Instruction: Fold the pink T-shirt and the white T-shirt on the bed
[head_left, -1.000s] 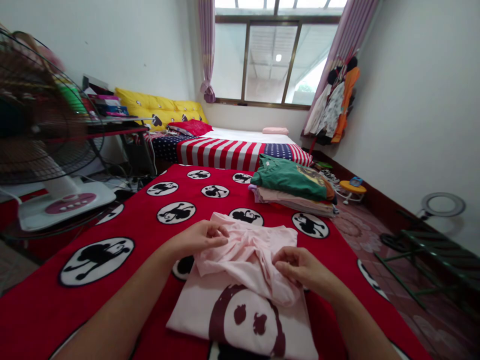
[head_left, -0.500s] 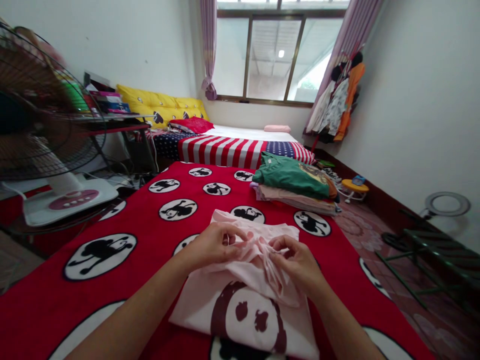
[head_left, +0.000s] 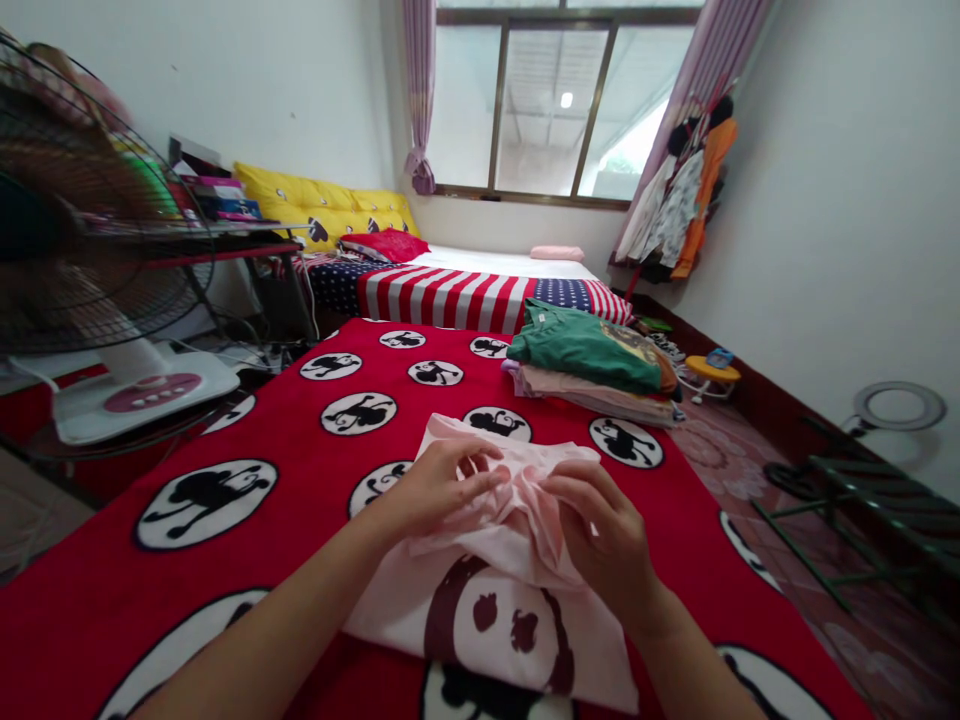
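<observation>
A pale pink T-shirt (head_left: 495, 610) with a dark panda print lies partly folded on the red blanket (head_left: 300, 540). Its upper part is bunched up in the middle. My left hand (head_left: 446, 485) pinches the bunched cloth from the left, fingers curled. From the right, my right hand (head_left: 600, 525) grips the same gathered cloth between thumb and fingers. The two hands are a short way apart, with pink folds between them. Beyond them, a stack of folded clothes (head_left: 592, 350) has a green shirt on top.
A fan (head_left: 142, 380) stands at the left by a cluttered desk (head_left: 247, 240). At the back is a bed with a striped cover (head_left: 442, 300). Along the right are a yellow stool (head_left: 712, 370), a ring light (head_left: 900, 408) and a green folding stool (head_left: 885, 510).
My right hand has turned, its back raised and fingers shifted over the bunched cloth. My left hand has barely moved. The view has shifted slightly.
</observation>
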